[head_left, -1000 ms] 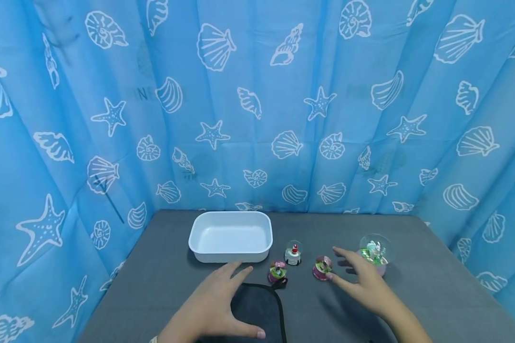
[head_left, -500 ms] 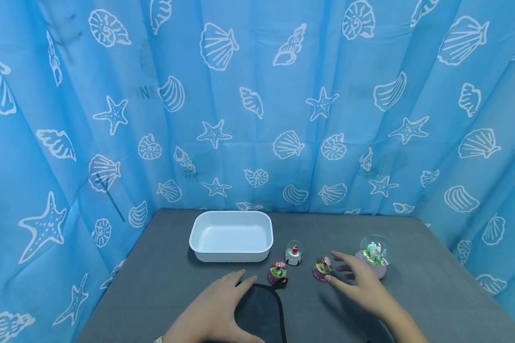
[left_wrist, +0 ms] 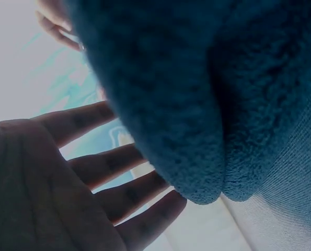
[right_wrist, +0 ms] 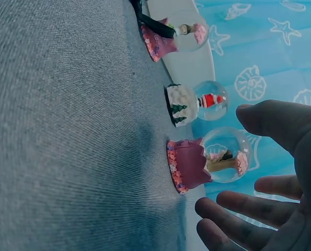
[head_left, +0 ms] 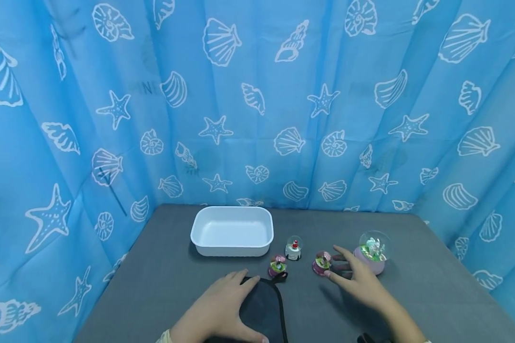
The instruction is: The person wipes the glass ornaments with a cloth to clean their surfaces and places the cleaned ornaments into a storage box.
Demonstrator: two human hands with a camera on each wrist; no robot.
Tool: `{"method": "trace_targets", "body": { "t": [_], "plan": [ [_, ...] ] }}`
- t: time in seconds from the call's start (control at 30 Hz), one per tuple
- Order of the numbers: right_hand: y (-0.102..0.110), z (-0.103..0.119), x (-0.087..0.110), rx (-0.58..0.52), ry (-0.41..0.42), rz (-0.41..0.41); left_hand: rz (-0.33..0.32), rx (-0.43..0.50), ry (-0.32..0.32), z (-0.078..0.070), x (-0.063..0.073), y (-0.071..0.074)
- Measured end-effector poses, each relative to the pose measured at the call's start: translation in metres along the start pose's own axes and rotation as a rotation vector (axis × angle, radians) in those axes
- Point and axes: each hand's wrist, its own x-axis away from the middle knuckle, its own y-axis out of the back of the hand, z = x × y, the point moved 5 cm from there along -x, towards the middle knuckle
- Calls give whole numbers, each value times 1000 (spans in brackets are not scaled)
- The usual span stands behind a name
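Note:
My left hand (head_left: 225, 305) is over the left side of a dark cloth (head_left: 262, 305) with black edging and a small black loop. In the left wrist view this cloth (left_wrist: 155, 94) is fuzzy, teal and folded; straight, spread fingers (left_wrist: 113, 162) reach behind it. My right hand (head_left: 362, 283) is beside a small pink-based snow globe (head_left: 322, 263), thumb and fingers spread apart around its right side. In the right wrist view a gap shows between the fingertips and that globe (right_wrist: 192, 164). A white-based Santa snow globe (head_left: 293, 249) and a second pink-based snow globe (head_left: 277, 267) are left of it.
A white rectangular tub (head_left: 231, 250) stands at the back left. To the right of my right hand is a larger snow globe (head_left: 371, 255) on a lavender base. Grey cloth covers the table (head_left: 154, 271), and a blue shell-print curtain (head_left: 257, 105) hangs behind it.
My left hand has slid a little right and nearer to me over the cloth. The right hand has drawn slightly back, showing more of the large globe. The snow globes stay in place.

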Motion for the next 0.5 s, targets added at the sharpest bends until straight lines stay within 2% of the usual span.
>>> {"method": "trace_targets", "body": {
  "t": [0.27, 0.5],
  "plan": [
    [-6, -4, -4, -24, -35, 31, 20, -42, 37, 0, -3, -1],
    [-8, -6, -4, -8, -38, 26, 34, -68, 74, 1, -3, -2]
  ]
}}
